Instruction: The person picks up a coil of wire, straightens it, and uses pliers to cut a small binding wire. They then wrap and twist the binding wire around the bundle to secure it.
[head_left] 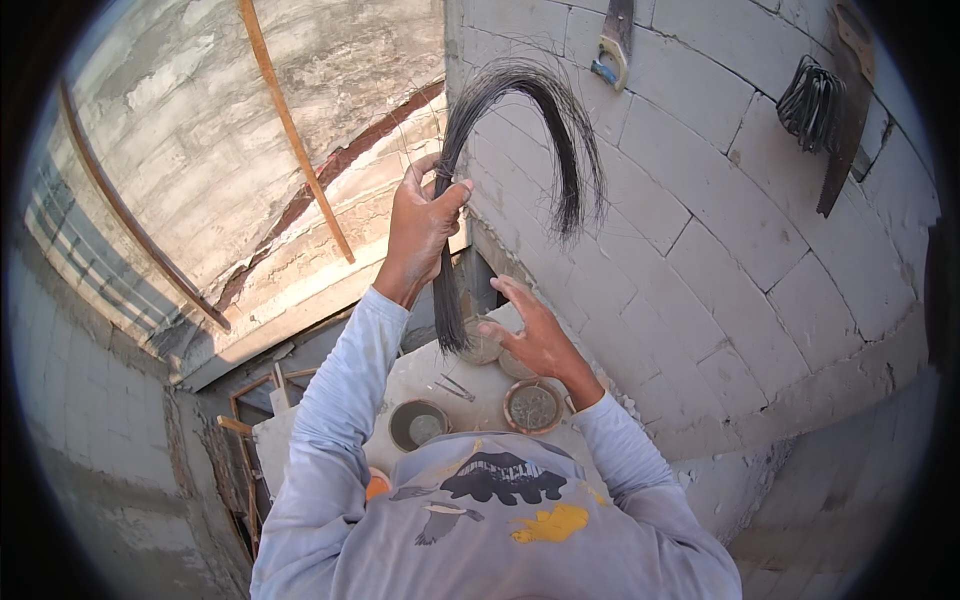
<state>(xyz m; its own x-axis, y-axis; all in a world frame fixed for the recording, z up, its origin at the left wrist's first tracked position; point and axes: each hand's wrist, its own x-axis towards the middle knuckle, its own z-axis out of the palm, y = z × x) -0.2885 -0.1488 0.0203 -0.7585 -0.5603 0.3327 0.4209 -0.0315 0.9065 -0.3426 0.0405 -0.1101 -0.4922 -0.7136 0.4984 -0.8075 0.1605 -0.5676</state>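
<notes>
My left hand [422,222] is raised and gripped around the middle of a bundle of thin black wires [520,95]. The bundle arches over to the right and droops, while its other end hangs down below my fist to about chest height. My right hand [535,335] is lower, fingers spread, its fingertips near the hanging lower end of the bundle; whether it touches the wires is not clear. Both sleeves are light grey.
A wall of large pale blocks [720,200] fills the right side, with a saw [845,110], a coil of wire [808,100] and a hooked tool [612,50] hanging on it. Below are round tins [532,405] [418,424] on a ledge. Rusty bars [290,130] cross at left.
</notes>
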